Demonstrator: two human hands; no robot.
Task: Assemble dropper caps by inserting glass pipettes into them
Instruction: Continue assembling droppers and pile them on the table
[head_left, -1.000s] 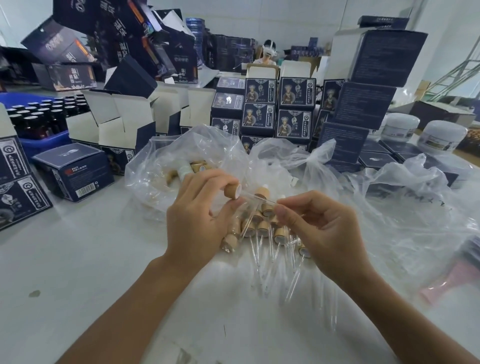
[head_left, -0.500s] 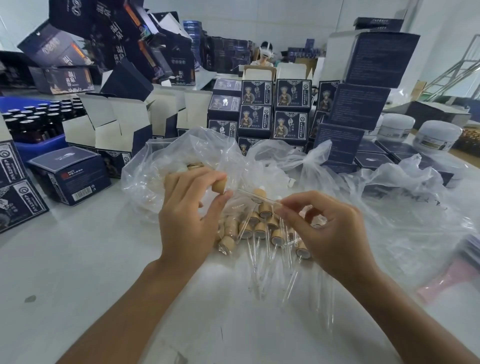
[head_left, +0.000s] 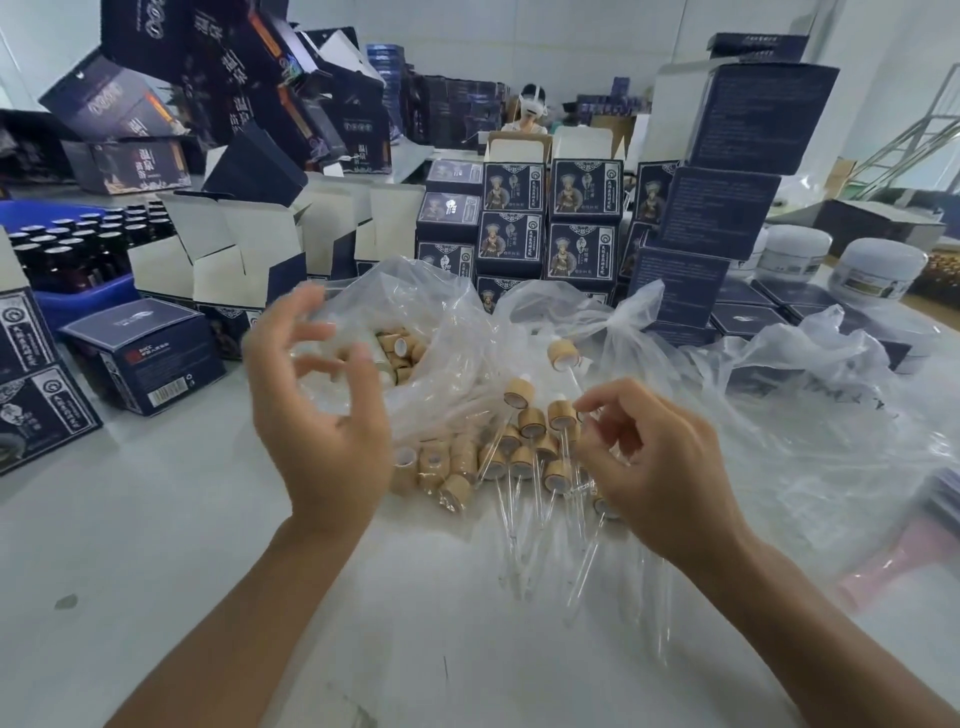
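My left hand (head_left: 317, 415) hovers open, fingers spread and blurred, in front of a clear plastic bag (head_left: 415, 296) that holds several loose wooden dropper caps (head_left: 402, 348). My right hand (head_left: 660, 467) pinches the glass pipette of an assembled dropper, whose wooden cap (head_left: 563, 354) points up and away. Under and between the hands lies a pile of assembled droppers (head_left: 524, 452), wooden caps bunched together and glass pipettes (head_left: 514, 540) pointing toward me on clear plastic.
Stacks of dark blue cartons (head_left: 550, 228) stand behind the bags, and open white-lined cartons (head_left: 234, 254) at the left. A blue crate of dark bottles (head_left: 78, 249) sits far left, white jars (head_left: 878, 267) far right. A person sits in the background.
My left hand has let go of the cap and swung left, opening its fingers. The right hand keeps the pipette, now with the cap on it.
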